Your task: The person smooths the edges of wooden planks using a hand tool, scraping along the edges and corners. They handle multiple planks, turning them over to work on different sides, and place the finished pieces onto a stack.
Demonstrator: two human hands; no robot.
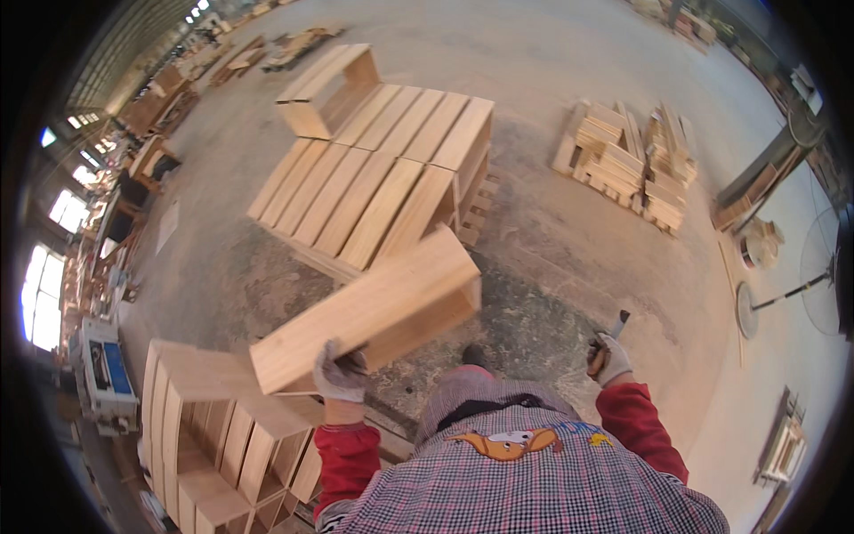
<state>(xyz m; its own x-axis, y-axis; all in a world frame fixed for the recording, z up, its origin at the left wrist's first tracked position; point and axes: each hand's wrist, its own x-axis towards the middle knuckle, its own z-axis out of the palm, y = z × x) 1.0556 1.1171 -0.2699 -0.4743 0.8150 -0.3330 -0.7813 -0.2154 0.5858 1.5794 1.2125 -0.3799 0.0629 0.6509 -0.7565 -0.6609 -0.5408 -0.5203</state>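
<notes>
My left hand [341, 371], in a pale work glove, grips the near long edge of a wooden drawer box [373, 300]. The box is tilted, with one long board facing up and its hollow side towards me. Its far end overlaps a stack of similar wooden boxes [360, 193] in the picture; I cannot tell whether they touch. My right hand [608, 359], also gloved, is out to the right, closed around a hand tool [620, 325] with a greyish shaft and a dark tip. The tool's exact kind is unclear.
More open wooden boxes [220, 460] are stacked at my lower left. Pallets of cut boards [617, 157] lie further off on the right. A pedestal fan [824, 274] stands at the right edge, and a white machine [103, 377] at the left.
</notes>
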